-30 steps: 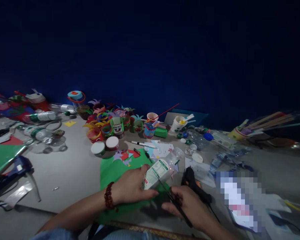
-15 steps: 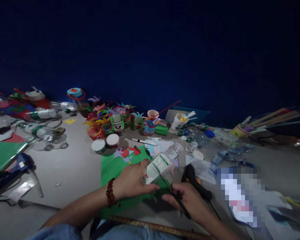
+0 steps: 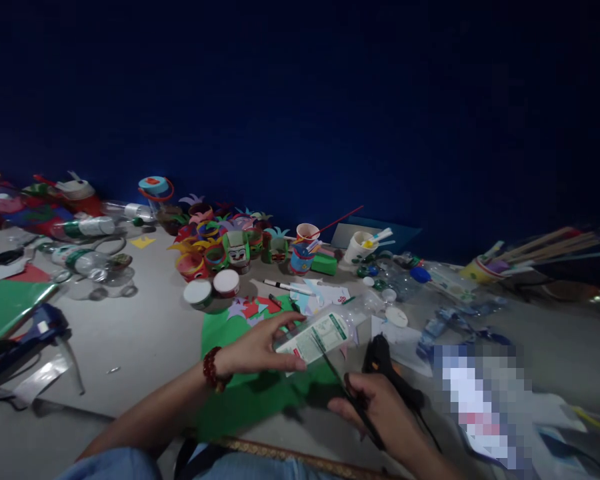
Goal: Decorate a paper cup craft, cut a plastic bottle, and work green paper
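My left hand wraps round the base end of a clear plastic bottle with a green and white label. The bottle lies tilted, its neck towards the upper right. In my right hand is a pair of dark scissors. Their thin blades point up and left, with the tips over the label; whether they touch it I cannot tell. Below both hands lies a green sheet, with coloured paper scraps on its far part.
A black glue gun lies right of the bottle. Two white-lidded tubs and decorated cups stand behind. Further left are a blue glue gun and plastic bottles. A pixelated patch covers something at right.
The bottle has turned to lie flatter, its neck shifting right. My left hand has moved slightly left with it. The scissors stay over the label.
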Demonstrator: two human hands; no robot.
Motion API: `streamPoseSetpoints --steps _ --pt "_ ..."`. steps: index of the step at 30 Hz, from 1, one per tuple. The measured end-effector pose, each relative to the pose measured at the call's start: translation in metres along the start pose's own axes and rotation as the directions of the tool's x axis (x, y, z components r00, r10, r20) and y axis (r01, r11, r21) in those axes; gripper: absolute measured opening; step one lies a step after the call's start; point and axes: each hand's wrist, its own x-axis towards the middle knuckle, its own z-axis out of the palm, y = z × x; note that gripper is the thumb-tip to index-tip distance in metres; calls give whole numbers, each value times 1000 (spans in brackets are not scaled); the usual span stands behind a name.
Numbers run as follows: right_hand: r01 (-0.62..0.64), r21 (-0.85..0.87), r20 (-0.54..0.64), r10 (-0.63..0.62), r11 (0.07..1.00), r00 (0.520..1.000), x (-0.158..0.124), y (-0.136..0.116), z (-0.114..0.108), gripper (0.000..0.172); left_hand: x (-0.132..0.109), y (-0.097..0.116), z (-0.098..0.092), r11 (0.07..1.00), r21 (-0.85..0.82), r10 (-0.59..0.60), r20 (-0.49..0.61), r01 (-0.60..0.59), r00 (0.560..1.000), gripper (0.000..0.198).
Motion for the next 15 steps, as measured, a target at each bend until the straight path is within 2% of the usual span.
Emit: streamPoseSetpoints --steps 3,7,10,15 --pt "31 -11 5 -31 999 1000 -1 -1 -1 52 -1 -1 -3 999 -33 6 104 -3 995 80" --pt "15 -48 48 -13 999 999 -5 -7 -6 56 -6 5 0 998 63 -30 199 17 980 92" --pt "18 -42 73 -15 999 997 -7 -8 -9 55 -10 6 6 993 108 -58 181 38 982 98" --pt "31 -5 34 -31 999 999 -5 -3 -6 58 -12 5 11 994 100 -60 128 47 990 97"
